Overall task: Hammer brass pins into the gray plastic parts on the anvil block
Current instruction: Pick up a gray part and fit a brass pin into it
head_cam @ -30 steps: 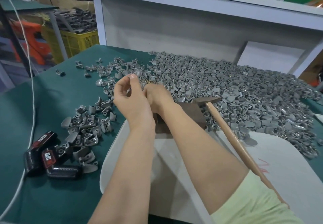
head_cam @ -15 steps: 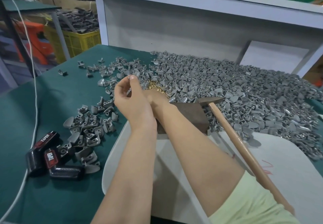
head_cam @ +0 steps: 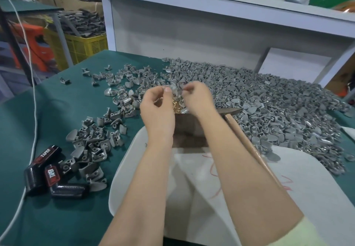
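We've got our left hand (head_cam: 157,109) and right hand (head_cam: 198,100) both in a tight pinch grip on one blurry gray part (head_cam: 173,90) above the brass pins (head_cam: 175,106), with the anvil block (head_cam: 189,128) just nearer and the hammer (head_cam: 250,146) lying right of it, handle toward us, so the right hand's closer.

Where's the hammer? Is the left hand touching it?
Apart. The head view shows the hammer lying beside the right forearm, while the left hand pinches a blurred gray part, with the right hand in between.
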`<state>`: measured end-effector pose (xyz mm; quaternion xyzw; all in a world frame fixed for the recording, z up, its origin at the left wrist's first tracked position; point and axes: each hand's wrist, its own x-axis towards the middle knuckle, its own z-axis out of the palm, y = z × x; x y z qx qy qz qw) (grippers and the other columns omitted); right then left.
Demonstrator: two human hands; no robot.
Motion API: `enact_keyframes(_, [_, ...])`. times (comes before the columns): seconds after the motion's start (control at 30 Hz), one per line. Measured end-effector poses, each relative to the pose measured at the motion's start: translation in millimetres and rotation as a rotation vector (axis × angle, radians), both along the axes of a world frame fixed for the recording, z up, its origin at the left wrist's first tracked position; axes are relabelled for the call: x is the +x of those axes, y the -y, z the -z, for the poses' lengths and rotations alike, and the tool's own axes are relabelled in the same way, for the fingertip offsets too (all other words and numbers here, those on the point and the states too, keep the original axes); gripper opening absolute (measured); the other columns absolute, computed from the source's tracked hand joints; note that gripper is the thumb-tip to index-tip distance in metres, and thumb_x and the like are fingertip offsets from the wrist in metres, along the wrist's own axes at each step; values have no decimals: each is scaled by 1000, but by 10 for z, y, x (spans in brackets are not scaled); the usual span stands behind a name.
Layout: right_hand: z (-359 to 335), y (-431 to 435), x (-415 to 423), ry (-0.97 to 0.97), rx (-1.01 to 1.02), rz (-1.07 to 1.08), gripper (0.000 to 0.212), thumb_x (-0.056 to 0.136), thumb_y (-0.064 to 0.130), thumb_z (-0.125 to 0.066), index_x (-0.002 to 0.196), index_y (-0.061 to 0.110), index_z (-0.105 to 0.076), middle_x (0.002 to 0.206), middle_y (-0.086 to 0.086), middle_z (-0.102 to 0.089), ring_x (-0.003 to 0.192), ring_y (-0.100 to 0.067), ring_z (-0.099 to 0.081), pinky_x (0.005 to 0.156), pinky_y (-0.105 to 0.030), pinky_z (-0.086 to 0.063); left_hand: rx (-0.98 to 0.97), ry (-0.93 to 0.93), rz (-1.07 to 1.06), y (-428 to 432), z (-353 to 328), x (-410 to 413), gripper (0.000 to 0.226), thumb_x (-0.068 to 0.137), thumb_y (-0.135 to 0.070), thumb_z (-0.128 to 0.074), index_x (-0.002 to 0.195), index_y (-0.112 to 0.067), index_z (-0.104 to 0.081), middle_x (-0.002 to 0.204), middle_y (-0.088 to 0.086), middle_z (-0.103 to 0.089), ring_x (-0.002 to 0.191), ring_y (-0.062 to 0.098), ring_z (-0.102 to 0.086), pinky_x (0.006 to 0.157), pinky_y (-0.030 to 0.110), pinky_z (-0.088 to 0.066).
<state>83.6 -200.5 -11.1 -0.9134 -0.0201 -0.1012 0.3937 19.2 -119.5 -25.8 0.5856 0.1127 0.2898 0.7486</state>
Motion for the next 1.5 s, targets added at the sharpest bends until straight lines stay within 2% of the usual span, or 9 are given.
enact_keyframes(0.17, [-16, 713, -368, -113, 500, 83, 12, 93, 1, -52, 87, 2, -63, 78, -8, -63, 68, -11, -60, 67, -20, -57, 531, -133, 268, 155, 81, -19, 5, 89, -20, -64, 86, -23, -62, 80, -16, -60, 78, 4, -57, 67, 3, -37])
enact_keyframes(0.27, [74, 874, -582, -47, 559, 81, 18, 90, -2, -56, 78, 11, -61, 77, -4, -63, 68, -9, -60, 61, -14, -53, 896, -270, 303, 266, 130, -66, 3, 90, -23, -62, 90, -26, -64, 91, -9, -67, 94, 16, -60, 90, 26, -40])
enact_keyframes(0.37, [174, 880, -671, 10, 482, 78, 12, 88, -1, -59, 88, 6, -69, 83, -6, -68, 70, -7, -61, 61, -11, -52, 1124, -332, 222, 282, 136, -91, 6, 91, -29, -59, 93, -29, -65, 104, -6, -64, 107, 22, -53, 88, 36, -26])
enact_keyframes(0.57, [226, 794, -689, 60, 398, 30, 19, 92, 2, -54, 96, 13, -69, 84, -2, -67, 62, -1, -62, 71, -18, -56, 1019, -289, 247, 254, 57, -106, 16, 90, -34, -60, 105, -32, -64, 115, -7, -59, 113, 21, -50, 97, 37, -29])
enact_keyframes(0.8, [216, 668, -733, 111, 372, -16, 18, 87, 1, -60, 97, 16, -62, 88, -2, -66, 89, -20, -64, 87, -38, -53, 858, -171, 350, 296, -43, -180, 15, 90, -22, -60, 80, -34, -61, 86, -12, -60, 96, 18, -59, 98, 43, -42])
enact_keyframes(1.03, [202, 640, -752, -30, 905, -48, 11, 89, -4, -57, 84, 4, -62, 76, -10, -64, 64, -11, -63, 64, -19, -54, 769, -140, 369, 282, -56, -163, 14, 91, -18, -59, 88, -28, -68, 91, -8, -65, 92, 15, -59, 89, 30, -45])
enact_keyframes(1.1, [213, 653, -737, 12, 773, 2, 16, 90, -2, -57, 79, 9, -61, 72, -6, -62, 63, -9, -61, 66, -23, -54, 811, -164, 276, 255, -33, -136, 14, 91, -21, -58, 96, -28, -69, 102, -6, -64, 96, 17, -57, 95, 37, -43])
enact_keyframes(1.27, [275, 600, -738, 129, -12, 39, 5, 90, 12, -57, 90, 15, -62, 96, -2, -57, 92, -23, -57, 90, -39, -44, 1011, -368, 229, 170, 65, -82, 17, 88, -35, -61, 105, -34, -65, 116, -5, -62, 115, 25, -52, 98, 39, -36])
enact_keyframes(1.5, [266, 525, -706, 133, -302, -16, 11, 93, 14, -53, 98, 10, -61, 108, -10, -52, 101, -28, -51, 88, -32, -34, 1086, -384, 258, 215, 105, -77, 10, 89, -26, -59, 93, -32, -66, 105, -5, -67, 113, 27, -51, 90, 35, -32])
